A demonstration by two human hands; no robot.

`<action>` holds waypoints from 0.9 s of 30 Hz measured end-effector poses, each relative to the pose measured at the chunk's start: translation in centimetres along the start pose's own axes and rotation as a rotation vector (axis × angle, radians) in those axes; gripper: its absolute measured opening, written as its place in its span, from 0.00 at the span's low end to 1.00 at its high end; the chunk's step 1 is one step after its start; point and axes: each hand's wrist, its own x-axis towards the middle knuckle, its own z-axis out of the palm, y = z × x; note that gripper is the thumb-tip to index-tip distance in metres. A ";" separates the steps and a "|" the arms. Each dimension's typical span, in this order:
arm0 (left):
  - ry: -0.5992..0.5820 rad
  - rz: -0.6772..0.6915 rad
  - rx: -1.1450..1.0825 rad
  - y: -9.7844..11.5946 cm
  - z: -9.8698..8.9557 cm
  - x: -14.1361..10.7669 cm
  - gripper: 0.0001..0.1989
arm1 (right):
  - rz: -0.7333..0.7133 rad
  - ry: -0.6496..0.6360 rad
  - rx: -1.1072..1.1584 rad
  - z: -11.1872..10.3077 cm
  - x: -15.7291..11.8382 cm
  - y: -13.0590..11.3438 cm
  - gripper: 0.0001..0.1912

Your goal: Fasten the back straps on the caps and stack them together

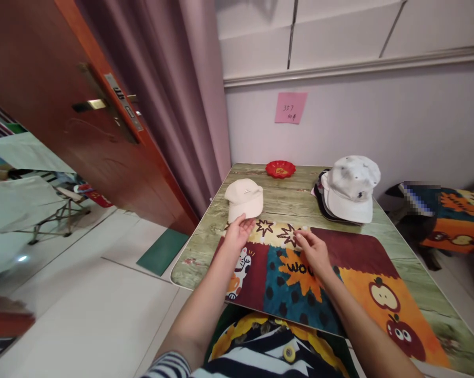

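Note:
My left hand (pixel 239 232) is at the brim of a cream baseball cap (pixel 244 198), palm partly turned up and fingers loosely apart. Whether the fingertips touch the brim I cannot tell. The cap stands upright at the left of the table with its brim toward me. My right hand (pixel 312 252) hovers over the colourful mat (pixel 359 249), near its "WOW" print, fingers loosely bent and nothing seen in them. To the right, a white baseball cap (pixel 353 184) sits on top of dark caps (pixel 321 202), which it mostly hides.
A red scalloped dish (pixel 280 169) lies at the back of the wood-patterned table (pixel 292 197), against the wall. A pink note (pixel 291 108) is stuck above it. An open door (pixel 114 126) and a curtain (pixel 182 89) stand at the left. Another patterned mat (pixel 461 210) is at the far right.

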 end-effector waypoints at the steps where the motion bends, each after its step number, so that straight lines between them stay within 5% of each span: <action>1: -0.040 -0.020 0.003 -1.1 0.0 -1.1 0.06 | 0.044 -0.012 0.108 0.3 0.1 -0.3 0.23; 7: -0.264 -0.116 0.195 -6.2 -1.1 -6.7 0.14 | 0.299 -0.209 0.587 0.5 3.4 -3.4 0.30; 11: -0.444 -0.157 0.332 -6.9 -2.1 -8.2 0.22 | 0.268 -0.082 0.732 -0.5 5.3 -5.1 0.17; 15: -0.507 -0.221 0.247 -4.9 -1.9 -6.7 0.22 | 0.258 -0.147 0.707 -1.2 4.9 -5.6 0.16; 21: -0.569 -0.323 0.300 -0.5 1.0 -1.7 0.34 | 0.172 -0.291 0.479 -2.2 3.2 -6.0 0.21; 27: -0.571 -0.163 0.388 0.8 5.1 0.5 0.11 | 0.152 -0.284 0.466 -2.6 3.3 -7.3 0.21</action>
